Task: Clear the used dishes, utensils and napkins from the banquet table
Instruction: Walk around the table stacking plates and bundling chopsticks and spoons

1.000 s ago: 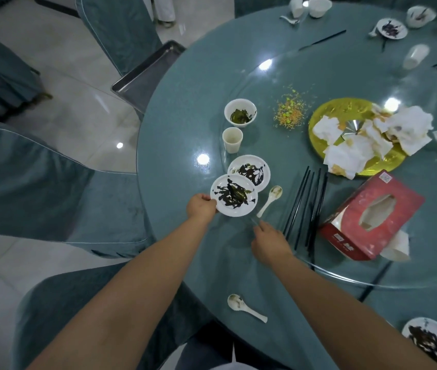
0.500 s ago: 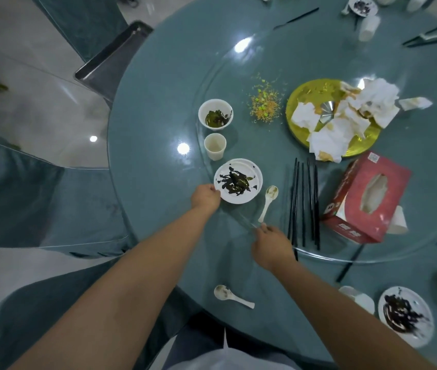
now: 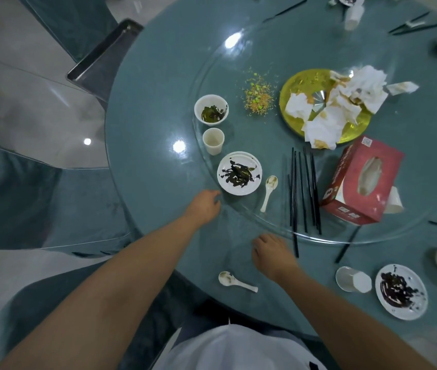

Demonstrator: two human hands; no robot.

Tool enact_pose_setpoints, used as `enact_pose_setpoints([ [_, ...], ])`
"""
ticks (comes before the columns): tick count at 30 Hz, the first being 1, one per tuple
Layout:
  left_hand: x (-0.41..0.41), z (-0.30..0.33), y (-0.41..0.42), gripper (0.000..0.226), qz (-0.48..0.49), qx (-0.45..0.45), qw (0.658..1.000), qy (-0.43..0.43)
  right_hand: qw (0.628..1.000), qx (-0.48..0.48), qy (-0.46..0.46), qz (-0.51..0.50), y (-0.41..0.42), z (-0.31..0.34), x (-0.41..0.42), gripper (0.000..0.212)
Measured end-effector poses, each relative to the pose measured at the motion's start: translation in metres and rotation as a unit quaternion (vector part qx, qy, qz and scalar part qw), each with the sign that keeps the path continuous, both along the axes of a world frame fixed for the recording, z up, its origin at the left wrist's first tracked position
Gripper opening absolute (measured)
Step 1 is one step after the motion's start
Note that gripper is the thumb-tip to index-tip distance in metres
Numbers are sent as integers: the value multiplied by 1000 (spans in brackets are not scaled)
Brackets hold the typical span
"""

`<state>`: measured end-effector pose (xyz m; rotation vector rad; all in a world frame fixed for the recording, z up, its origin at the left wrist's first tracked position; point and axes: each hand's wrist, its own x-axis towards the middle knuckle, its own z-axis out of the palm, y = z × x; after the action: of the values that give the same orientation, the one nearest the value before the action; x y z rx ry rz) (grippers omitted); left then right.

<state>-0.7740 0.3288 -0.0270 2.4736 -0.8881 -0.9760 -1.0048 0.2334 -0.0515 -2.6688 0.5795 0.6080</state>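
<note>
Both hands are down near the near edge of the worktop (image 3: 145,108), and neither holds anything. The left hand (image 3: 204,206) rests at the rim of the glass turntable (image 3: 238,49), fingers loosely curled, just short of the stacked white plates (image 3: 239,173). The right hand (image 3: 272,252) lies palm-down on the teal cloth, fingers relaxed, close to the tips of the black chopsticks (image 3: 304,190).

This looks like the gathering stage: the dirty pieces sit grouped along the turntable's near side, none yet lifted away. The plates, glossy and smeared with dark sauce, sit just inside the glass rim. A ceramic soup spoon (image 3: 269,192) lies beside them, handle toward the near edge. Farther in stand a small paper cup (image 3: 213,140) and a white bowl (image 3: 211,109) with green dregs.

Next, I'd judge, comes a pickup, either the plate stack or the spoon. The plates are slick and shallow, so fingers need to get under the rim. The chopsticks are thin, smooth and loose, and will roll unless bunched.

Crumpled, stained napkins (image 3: 337,108) are heaped on a shiny gold platter (image 3: 294,92) toward the middle. A red cardboard tissue box (image 3: 362,180) sits beside the chopsticks. At the near edge, off the glass, lie a second spoon (image 3: 234,281), a tipped cup (image 3: 352,279) and another sauced plate (image 3: 401,291). A metal tray (image 3: 102,54) waits at the left edge, plenty left to fill it.
</note>
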Motion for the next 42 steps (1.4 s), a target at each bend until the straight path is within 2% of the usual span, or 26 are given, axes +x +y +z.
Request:
enact_pose_setpoints([
  [3, 2, 5, -10, 40, -29, -12, 1000, -6, 997, 69, 25, 38, 15, 1, -9, 30],
  [6, 3, 4, -20, 40, -27, -17, 999, 5, 990, 96, 66, 80, 29, -5, -18, 36],
  [15, -9, -9, -3, 38, -43, -1, 999, 2, 985, 68, 123, 103, 57, -24, -24, 31],
  [18, -11, -11, 9, 38, -50, 18, 999, -2, 987, 89, 125, 40, 57, -21, -22, 25],
  [24, -4, 6, 7, 36, -30, 21, 999, -2, 968, 127, 24, -216, 9, 11, 0, 16],
  [29, -2, 19, -6, 38, -14, -7, 1000, -15, 894, 179, -100, -398, -46, 33, 38, 19],
  [33, -10, 14, -7, 36, -1, -13, 1000, -6, 823, 206, -139, -511, -76, 34, 66, 17],
  [36, -17, 4, -3, 35, 1, 2, 1000, 0, 811, 200, -136, -533, -89, 27, 78, 11],
  [42, -21, -9, 5, 33, -1, 29, 999, 16, 832, 202, -111, -504, -96, 7, 89, 8],
])
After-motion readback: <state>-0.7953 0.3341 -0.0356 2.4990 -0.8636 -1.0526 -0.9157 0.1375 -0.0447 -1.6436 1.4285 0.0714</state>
